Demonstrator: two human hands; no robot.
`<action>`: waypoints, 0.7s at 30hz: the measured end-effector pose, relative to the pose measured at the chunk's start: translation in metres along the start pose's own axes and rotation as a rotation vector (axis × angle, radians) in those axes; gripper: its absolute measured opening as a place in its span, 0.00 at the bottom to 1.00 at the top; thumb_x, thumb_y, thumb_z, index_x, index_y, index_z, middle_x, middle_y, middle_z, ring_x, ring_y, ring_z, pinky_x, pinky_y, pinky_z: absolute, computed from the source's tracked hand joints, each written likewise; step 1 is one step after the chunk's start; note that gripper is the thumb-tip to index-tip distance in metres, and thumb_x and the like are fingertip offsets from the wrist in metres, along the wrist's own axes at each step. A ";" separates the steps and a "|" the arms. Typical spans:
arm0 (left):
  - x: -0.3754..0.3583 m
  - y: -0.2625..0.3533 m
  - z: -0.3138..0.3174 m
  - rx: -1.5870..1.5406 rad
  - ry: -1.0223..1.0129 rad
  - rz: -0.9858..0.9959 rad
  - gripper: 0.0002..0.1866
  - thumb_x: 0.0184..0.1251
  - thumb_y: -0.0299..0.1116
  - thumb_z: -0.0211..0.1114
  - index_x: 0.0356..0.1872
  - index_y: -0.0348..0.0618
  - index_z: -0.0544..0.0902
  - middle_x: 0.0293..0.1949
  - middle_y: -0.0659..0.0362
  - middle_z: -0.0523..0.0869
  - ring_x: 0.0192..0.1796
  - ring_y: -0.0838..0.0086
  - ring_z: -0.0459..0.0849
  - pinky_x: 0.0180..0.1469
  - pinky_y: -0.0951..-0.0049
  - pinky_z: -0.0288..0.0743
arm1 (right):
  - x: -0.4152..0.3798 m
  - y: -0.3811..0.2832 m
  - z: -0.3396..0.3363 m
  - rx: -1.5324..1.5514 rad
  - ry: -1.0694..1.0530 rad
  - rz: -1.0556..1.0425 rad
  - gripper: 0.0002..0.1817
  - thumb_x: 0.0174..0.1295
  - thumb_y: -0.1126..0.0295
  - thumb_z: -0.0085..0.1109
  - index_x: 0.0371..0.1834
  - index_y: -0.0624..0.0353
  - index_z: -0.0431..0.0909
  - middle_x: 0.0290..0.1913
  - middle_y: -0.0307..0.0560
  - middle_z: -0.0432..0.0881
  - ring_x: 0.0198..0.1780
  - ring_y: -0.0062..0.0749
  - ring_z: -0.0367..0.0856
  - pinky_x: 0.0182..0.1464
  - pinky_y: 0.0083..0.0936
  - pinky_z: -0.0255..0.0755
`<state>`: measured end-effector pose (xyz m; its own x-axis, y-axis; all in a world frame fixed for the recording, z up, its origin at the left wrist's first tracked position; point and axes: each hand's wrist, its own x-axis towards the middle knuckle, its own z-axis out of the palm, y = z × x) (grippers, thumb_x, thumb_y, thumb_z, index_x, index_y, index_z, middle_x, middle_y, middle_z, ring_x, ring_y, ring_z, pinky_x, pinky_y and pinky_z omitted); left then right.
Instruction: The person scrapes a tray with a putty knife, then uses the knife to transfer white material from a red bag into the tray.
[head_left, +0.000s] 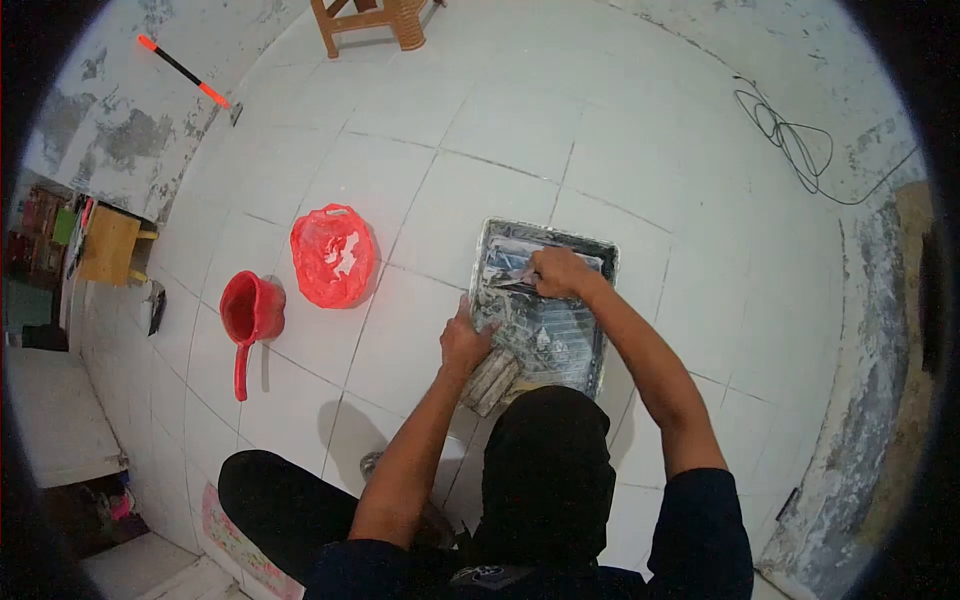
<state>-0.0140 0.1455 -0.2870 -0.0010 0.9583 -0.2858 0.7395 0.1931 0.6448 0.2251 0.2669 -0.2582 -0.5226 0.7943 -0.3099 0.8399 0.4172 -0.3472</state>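
A black paint tray [556, 345] smeared with whitish paste lies on the tiled floor in front of me. My left hand [465, 345] grips the tray's left rim, its thumb over the inside. My right hand [560, 273] is closed around a flat-bladed scraper [512, 276] inside the tray's far end; its handle is mostly hidden by my fingers. Grey-white paste coats the tray floor and its ridged slope. Beside my left wrist, a worn, paste-stained block [490, 384] sits against the tray's near left corner, partly hidden by my head.
To the left are a red basin [333, 257] with white residue and a red dipper [252, 308]. A scraper with an orange-black handle [185, 72] leans on the left wall. A brown stool [372, 22] stands at the back, a coiled cable [790, 145] at the right.
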 end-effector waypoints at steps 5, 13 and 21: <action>-0.007 0.007 -0.006 0.044 0.055 0.022 0.42 0.60 0.47 0.76 0.71 0.42 0.67 0.52 0.39 0.86 0.56 0.44 0.83 0.56 0.47 0.78 | 0.001 0.000 0.024 0.109 0.115 -0.011 0.20 0.59 0.59 0.65 0.46 0.65 0.83 0.44 0.66 0.85 0.49 0.61 0.84 0.54 0.51 0.78; -0.008 0.003 -0.007 -0.007 0.036 0.062 0.44 0.59 0.47 0.77 0.71 0.40 0.65 0.53 0.39 0.86 0.55 0.42 0.84 0.55 0.47 0.78 | -0.044 -0.014 0.025 0.286 0.333 0.043 0.16 0.63 0.57 0.63 0.52 0.46 0.89 0.44 0.56 0.88 0.48 0.59 0.84 0.52 0.53 0.77; -0.010 0.010 -0.012 0.030 0.005 -0.004 0.47 0.60 0.48 0.76 0.75 0.41 0.61 0.56 0.38 0.85 0.58 0.43 0.83 0.58 0.48 0.77 | -0.065 0.018 0.010 0.145 0.158 0.104 0.17 0.64 0.51 0.63 0.53 0.41 0.90 0.43 0.58 0.88 0.47 0.55 0.86 0.51 0.48 0.78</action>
<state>-0.0147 0.1404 -0.2691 -0.0076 0.9586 -0.2848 0.7592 0.1909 0.6223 0.2722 0.2188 -0.2529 -0.3951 0.8937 -0.2126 0.8524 0.2703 -0.4477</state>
